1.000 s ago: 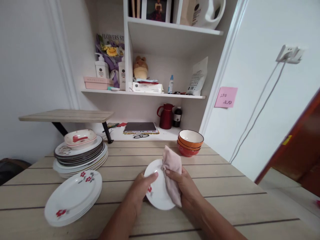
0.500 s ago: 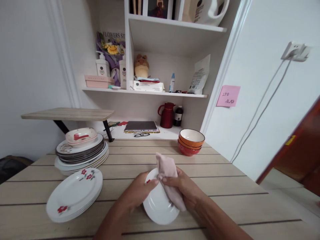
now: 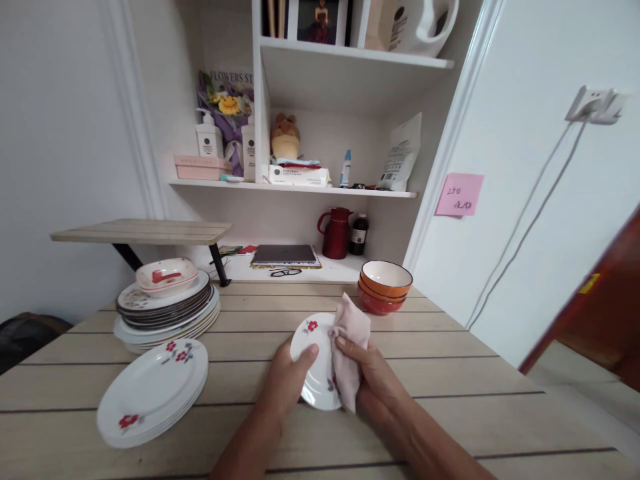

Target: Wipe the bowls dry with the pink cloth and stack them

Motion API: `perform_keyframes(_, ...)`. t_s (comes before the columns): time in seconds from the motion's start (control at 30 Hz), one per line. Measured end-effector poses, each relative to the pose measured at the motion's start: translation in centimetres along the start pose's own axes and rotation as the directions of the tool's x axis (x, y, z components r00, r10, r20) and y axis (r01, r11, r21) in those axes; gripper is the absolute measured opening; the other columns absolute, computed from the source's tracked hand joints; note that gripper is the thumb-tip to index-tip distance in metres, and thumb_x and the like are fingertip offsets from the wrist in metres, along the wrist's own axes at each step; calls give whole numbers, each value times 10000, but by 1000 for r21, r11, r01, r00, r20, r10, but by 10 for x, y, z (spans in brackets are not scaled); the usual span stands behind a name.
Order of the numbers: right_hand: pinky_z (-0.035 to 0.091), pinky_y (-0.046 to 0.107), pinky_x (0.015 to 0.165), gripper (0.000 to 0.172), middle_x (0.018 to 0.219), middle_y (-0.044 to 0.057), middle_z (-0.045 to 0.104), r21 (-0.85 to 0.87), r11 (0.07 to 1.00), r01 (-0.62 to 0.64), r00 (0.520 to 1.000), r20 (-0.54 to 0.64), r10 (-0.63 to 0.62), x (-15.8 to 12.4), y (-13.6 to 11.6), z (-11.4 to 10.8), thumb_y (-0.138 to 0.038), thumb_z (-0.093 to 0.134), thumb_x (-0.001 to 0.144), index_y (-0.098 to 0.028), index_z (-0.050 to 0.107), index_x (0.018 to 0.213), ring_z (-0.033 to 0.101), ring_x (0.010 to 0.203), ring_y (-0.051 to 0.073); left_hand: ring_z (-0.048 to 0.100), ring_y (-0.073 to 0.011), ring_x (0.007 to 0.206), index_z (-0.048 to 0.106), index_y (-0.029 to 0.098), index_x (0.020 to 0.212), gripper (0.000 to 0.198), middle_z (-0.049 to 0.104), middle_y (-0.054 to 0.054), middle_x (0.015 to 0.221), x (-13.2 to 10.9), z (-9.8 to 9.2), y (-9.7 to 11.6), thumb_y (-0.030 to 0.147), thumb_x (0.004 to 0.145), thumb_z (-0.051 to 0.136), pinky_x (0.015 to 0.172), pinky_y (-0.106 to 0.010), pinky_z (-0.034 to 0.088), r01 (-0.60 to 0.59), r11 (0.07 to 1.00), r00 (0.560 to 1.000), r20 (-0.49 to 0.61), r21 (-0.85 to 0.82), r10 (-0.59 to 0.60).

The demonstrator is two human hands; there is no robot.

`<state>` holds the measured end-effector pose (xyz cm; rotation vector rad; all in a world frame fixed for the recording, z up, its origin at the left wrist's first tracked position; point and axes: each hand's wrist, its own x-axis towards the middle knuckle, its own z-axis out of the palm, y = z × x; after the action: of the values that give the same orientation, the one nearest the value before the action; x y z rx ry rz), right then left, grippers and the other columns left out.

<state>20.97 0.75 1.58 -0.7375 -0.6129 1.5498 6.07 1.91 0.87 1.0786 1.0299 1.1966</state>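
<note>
A small white plate [image 3: 316, 373] with red flowers is held tilted above the wooden table. My left hand [image 3: 287, 373] grips its left edge, thumb on the upper face and the other fingers hidden behind. At the plate's right side, my right hand [image 3: 375, 373] clasps a pale pink cloth [image 3: 350, 327] folded over the rim, with the thumb pressing on the cloth. The cloth covers the right part of the plate, so the rim there is hidden.
White flowered plates [image 3: 155, 383] are stacked at the left. Behind them, a taller plate stack [image 3: 165, 313] carries a square bowl [image 3: 167, 275]. Orange and red bowls [image 3: 385, 287] stand nested at the back right. A small raised shelf [image 3: 143, 231] is at the back left.
The plate has moved up and turned, bringing a red flower into view near its top. The cloth and my right hand have shifted slightly right, and my left hand has changed its angle.
</note>
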Motion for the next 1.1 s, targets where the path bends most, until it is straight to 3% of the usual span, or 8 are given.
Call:
perform_keyframes(0.13, 566, 366, 768, 409, 899, 97, 789, -128, 989, -73, 973, 208, 99, -7, -10, 0, -200, 888, 627, -137, 705, 987, 727, 784, 243, 701, -248, 799, 724, 125, 1111, 470, 772, -110, 947, -7, -13, 25, 345, 703, 800, 698, -291, 520, -1, 999, 973, 229, 51, -11)
perform_keyframes(0.27, 561, 358, 725, 420, 863, 92, 788, -182, 979, -90, 969, 210, 128, -10, -8, 3, -193, 893, 593, -143, 707, 966, 723, 737, 247, 686, -234, 762, 747, 118, 1038, 389, 767, -94, 875, -7, -19, 28, 304, 699, 795, 684, -276, 503, 2, 993, 952, 303, 114, -37)
perform_keyframes(0.43, 575, 347, 695, 425, 849, 53, 792, -16, 1000, -13, 1000, 13, 13, -1, 4, 3, -168, 896, 579, -188, 693, 952, 725, 720, 232, 706, -255, 795, 673, 131, 1163, 560, 767, -108, 925, 2, -6, 8, 389, 689, 820, 706, -312, 538, 1, 999, 993, 120, -32, 3)
perform_keyframes(0.53, 589, 368, 679, 397, 823, 42, 790, 91, 996, -23, 995, -92, 32, 2, 7, 4, -199, 890, 606, -209, 688, 948, 730, 712, 244, 715, -280, 875, 642, 130, 1206, 609, 762, -130, 1011, 4, 3, -3, 397, 689, 826, 755, -338, 554, -20, 995, 1000, 17, -100, 22)
perform_keyframes(0.73, 591, 374, 762, 426, 872, 49, 800, -16, 998, -54, 998, -14, 54, 0, -4, 2, -265, 907, 617, -199, 700, 985, 741, 772, 244, 714, -300, 923, 691, 128, 1116, 513, 772, -113, 944, -3, 9, -1, 337, 670, 835, 749, -330, 555, -23, 990, 999, -28, -138, 19)
perform_keyframes(0.83, 583, 359, 775, 427, 938, 70, 801, -147, 989, -8, 1000, -10, 7, 2, -12, 0, -383, 874, 683, -195, 710, 1029, 742, 845, 259, 725, -295, 876, 684, 126, 1136, 535, 773, -117, 920, -8, 11, 3, 326, 667, 846, 735, -344, 561, 83, 973, 996, 7, -216, -84)
perform_keyframes(0.97, 587, 330, 763, 396, 988, 36, 791, -122, 983, 137, 969, -192, -158, 13, -20, -11, -468, 812, 744, -248, 701, 1054, 729, 889, 244, 737, -277, 843, 627, 97, 1221, 470, 766, -151, 960, -9, 18, 4, 268, 798, 739, 758, -374, 575, 279, 851, 959, 85, -445, -270)
perform_keyframes(1.1, 584, 280, 683, 422, 887, -19, 766, -54, 945, 322, 898, -300, -323, 19, -30, -20, -291, 890, 640, -268, 681, 1005, 701, 780, 195, 742, -255, 857, 618, 67, 1195, 332, 764, -164, 952, -5, 19, 2, 163, 877, 637, 776, -364, 588, 311, 800, 920, -50, -514, -389)
